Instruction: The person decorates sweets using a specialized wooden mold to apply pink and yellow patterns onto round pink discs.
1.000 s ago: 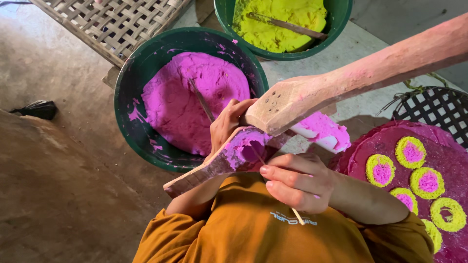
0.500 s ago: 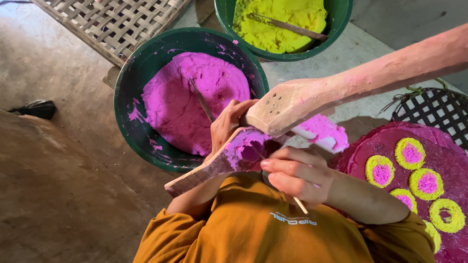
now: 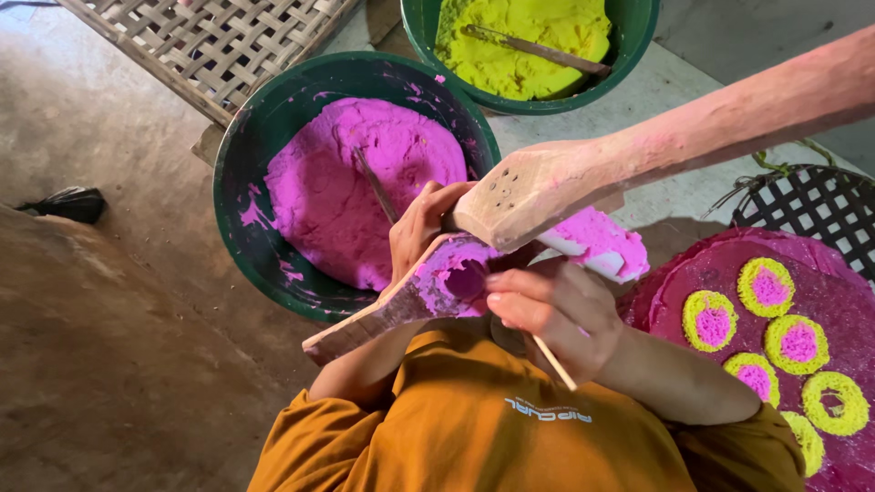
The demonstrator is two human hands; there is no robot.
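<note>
A long wooden mould paddle smeared with pink dough [image 3: 415, 296] sits just in front of the person's chest, tilted so its handle end points down toward the lower left, and its round cavity is packed with pink dough. The left hand [image 3: 421, 223] wraps the paddle from behind near the cavity, its grip closed around the wood. The right hand [image 3: 551, 314] curls against the filled end, fingers bent over the dough, with a thin pale wooden stick [image 3: 552, 361] pinched in its closed grip and poking out downward. Just above and partly over both hands lies a pale wooden block with small holes [image 3: 524, 187], the end of a long dough-dusted wooden beam [image 3: 756, 100] that runs to the upper right. Behind the block a lump of pink dough on a white piece [image 3: 602, 244] shows. Beyond the hands stands a dark green round tub of pink dough [image 3: 239, 196] with a thin stick stuck in it, and further up a second green tub of yellow dough [image 3: 638, 36] with a wooden spatula lying in it. To the right, a round tray stained dark pink [image 3: 674, 305] bears yellow rings with pink centres [image 3: 713, 321]. A woven bamboo mat [image 3: 219, 46] lies at the top left on the concrete floor [image 3: 100, 301].
</note>
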